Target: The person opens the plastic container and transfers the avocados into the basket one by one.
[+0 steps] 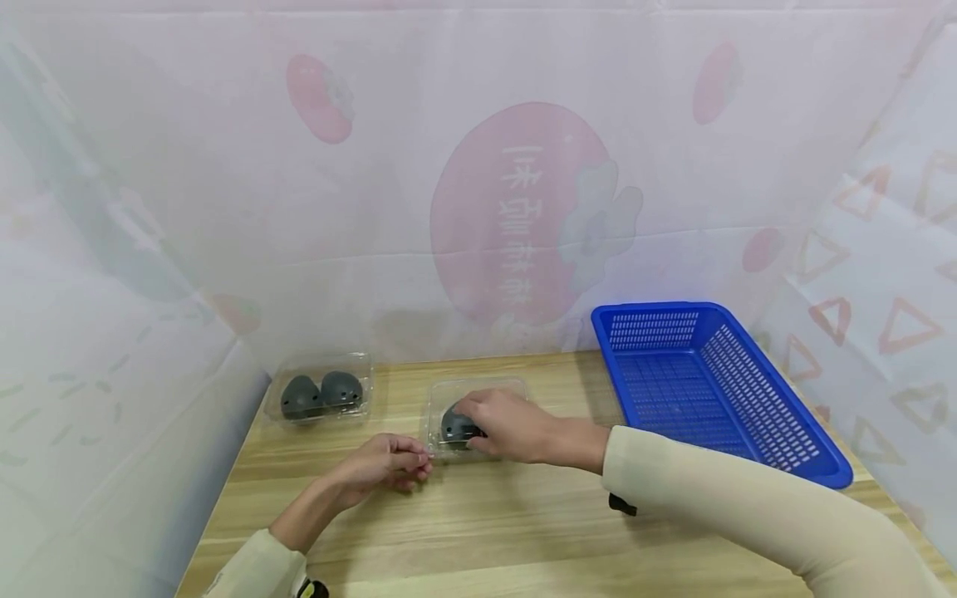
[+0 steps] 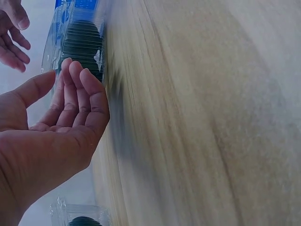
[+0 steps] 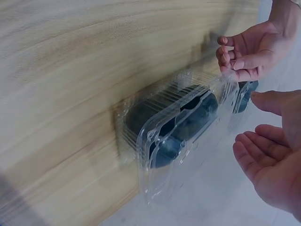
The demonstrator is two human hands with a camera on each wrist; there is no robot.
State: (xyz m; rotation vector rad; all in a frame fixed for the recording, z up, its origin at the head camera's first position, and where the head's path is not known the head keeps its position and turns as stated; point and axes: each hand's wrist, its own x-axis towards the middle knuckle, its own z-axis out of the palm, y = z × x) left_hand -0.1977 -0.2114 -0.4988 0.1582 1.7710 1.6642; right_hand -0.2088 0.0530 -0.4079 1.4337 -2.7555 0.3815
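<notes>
A clear box (image 1: pixel 439 397) of dark objects (image 1: pixel 453 425) sat at the far middle of the surface (image 1: pixel 493 531), with a similar box (image 1: pixel 317 362) to its left and a blue basket (image 1: pixel 650 370) to its right. The right hand (image 1: pixel 508 423) hovered above its right side, thumb and fingers apart. The left hand (image 1: pixel 385 465) was at its near left corner, grip loosely parted, though whether it touched the plastic was unclear.
</notes>
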